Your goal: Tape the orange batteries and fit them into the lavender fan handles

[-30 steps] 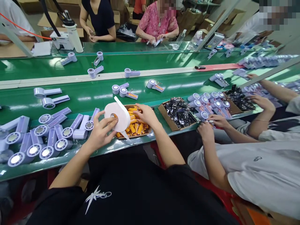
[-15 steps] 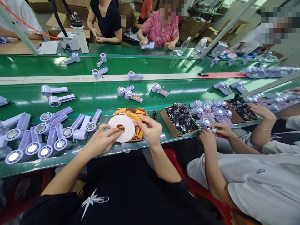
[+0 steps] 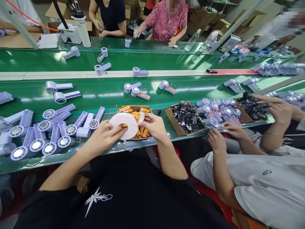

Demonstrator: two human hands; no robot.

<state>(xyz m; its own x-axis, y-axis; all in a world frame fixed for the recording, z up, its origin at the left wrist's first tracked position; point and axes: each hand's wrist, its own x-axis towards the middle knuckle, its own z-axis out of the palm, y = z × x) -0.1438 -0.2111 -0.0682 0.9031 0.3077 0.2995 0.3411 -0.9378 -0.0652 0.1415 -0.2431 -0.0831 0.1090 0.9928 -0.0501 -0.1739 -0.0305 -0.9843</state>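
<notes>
A flat roll of white tape (image 3: 131, 126) is held upright in my left hand (image 3: 102, 138), the fingers reaching into its centre hole. Just right of the roll, my right hand (image 3: 156, 128) pinches a short white tape strip (image 3: 142, 117) between thumb and fingers. Whether the strip still joins the roll I cannot tell. Behind both hands stands a cardboard box of orange-wrapped battery cells (image 3: 144, 131), partly covered by the roll. Several lilac handheld fan housings (image 3: 65, 141) lie to the left of my left hand.
A box of black circuit boards (image 3: 187, 119) sits to the right, beside stacked fan bodies (image 3: 214, 111) and a co-worker's hands (image 3: 216, 138). More housings lie along the green conveyor (image 3: 102, 92). People stand across the line, near a plastic bottle (image 3: 193, 39).
A white strip now shows in my right hand's pinch, beside the roll. Across the line, the co-worker in pink has let go of a fan part. The view has shifted slightly.
</notes>
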